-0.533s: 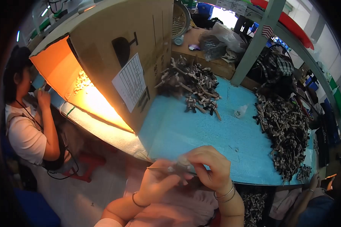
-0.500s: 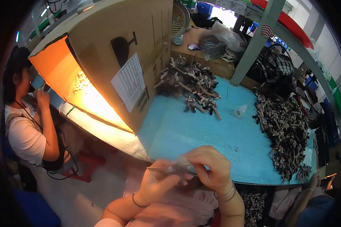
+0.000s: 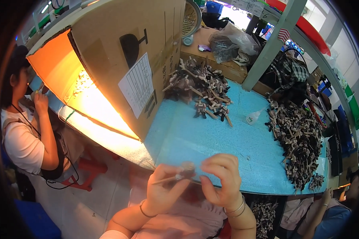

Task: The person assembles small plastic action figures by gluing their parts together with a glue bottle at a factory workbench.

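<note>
My left hand (image 3: 162, 190) is closed on a small figurine (image 3: 186, 171), blurred, dark with a pale top, above the near table edge. A thin wooden stick (image 3: 163, 181) sticks out to the left from that same grip. Just right of the figurine, my right hand (image 3: 224, 180) has its thumb and fingers apart, with nothing seen between them. A heap of similar small figurines (image 3: 205, 85), several with wooden sticks, lies beyond my hands. A larger heap of figurines (image 3: 297, 143) covers the right side of the blue tabletop (image 3: 223, 139).
A tall cardboard box (image 3: 103, 44), lit orange inside, stands at the left. A small clear bottle (image 3: 253, 117) lies between the heaps. A green-grey post (image 3: 273, 47) rises behind. One person (image 3: 26, 139) sits at the left, another (image 3: 331, 217) at the lower right. More parts (image 3: 265, 217) lie below the edge.
My right hand's fingers have come apart and moved slightly off the figurine. The figurine stays in my left hand. The view has shifted slightly.
</note>
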Demonstrator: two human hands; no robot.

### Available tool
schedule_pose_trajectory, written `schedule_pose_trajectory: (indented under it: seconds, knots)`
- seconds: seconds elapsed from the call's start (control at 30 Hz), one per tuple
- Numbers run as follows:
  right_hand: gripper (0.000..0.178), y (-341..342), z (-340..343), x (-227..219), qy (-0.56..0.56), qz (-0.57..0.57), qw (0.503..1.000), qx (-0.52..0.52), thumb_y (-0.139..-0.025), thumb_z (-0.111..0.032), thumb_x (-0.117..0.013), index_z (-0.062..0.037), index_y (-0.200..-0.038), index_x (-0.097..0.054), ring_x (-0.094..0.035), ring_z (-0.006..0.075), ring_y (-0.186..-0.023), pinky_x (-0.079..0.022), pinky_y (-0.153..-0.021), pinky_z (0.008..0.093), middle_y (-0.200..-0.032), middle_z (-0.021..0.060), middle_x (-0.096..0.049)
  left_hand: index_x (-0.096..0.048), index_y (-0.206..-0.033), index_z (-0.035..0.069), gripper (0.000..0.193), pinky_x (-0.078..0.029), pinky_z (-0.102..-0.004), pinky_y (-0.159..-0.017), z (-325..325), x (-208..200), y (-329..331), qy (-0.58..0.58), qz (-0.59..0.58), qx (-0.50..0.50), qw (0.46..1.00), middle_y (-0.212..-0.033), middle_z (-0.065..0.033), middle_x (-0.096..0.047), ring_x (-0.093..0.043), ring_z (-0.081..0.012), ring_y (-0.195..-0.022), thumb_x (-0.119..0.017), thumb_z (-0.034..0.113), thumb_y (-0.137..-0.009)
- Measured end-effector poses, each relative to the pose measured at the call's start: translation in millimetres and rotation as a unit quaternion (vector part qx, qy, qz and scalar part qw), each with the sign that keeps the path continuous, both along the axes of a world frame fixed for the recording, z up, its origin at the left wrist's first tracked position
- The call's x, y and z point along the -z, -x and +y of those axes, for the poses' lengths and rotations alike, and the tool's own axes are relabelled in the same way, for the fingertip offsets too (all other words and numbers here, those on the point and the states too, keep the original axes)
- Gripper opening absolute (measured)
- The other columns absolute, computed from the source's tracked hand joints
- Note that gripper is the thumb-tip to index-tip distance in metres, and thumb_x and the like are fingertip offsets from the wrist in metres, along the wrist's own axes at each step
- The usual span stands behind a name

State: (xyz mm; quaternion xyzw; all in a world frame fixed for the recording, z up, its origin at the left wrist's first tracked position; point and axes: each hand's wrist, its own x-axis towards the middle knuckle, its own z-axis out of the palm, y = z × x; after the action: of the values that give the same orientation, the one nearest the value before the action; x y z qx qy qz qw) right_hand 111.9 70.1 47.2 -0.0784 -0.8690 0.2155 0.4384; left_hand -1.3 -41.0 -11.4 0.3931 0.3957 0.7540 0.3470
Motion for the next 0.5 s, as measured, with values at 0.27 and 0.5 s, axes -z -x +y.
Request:
schedule_pose_trajectory:
  seconds: [0.27,0.5]
  knots:
    - [0.028,5,-7,10,-0.047,0.01,0.998,0.043,-0.065,0.0,-0.066,-0.0066,-0.092,-0.063,-0.057,0.0218,-0.075,-0.04,-0.066,0.0328,-0.085,0.0047,-0.06,-0.053,-0.095,0.002,0.026,-0.049,-0.0219,-0.061,7,5,-2,0.017,0.177,-0.17,0.969,-0.081,-0.0073,-0.064,-0.06,-0.0082,-0.069,-0.068,-0.003,-0.074]
    - [0.031,0,-6,5,0.04,-0.045,0.998,0.015,-0.064,-0.001,-0.067,-0.0055,-0.094,-0.059,-0.056,0.0249,-0.08,-0.039,-0.072,0.0357,-0.089,0.0066,-0.057,-0.054,-0.096,0.001,0.025,-0.049,-0.0221,-0.06,8,7,-7,0.052,0.186,-0.191,0.962,-0.079,-0.0074,-0.064,-0.06,-0.0089,-0.069,-0.067,-0.003,-0.075]
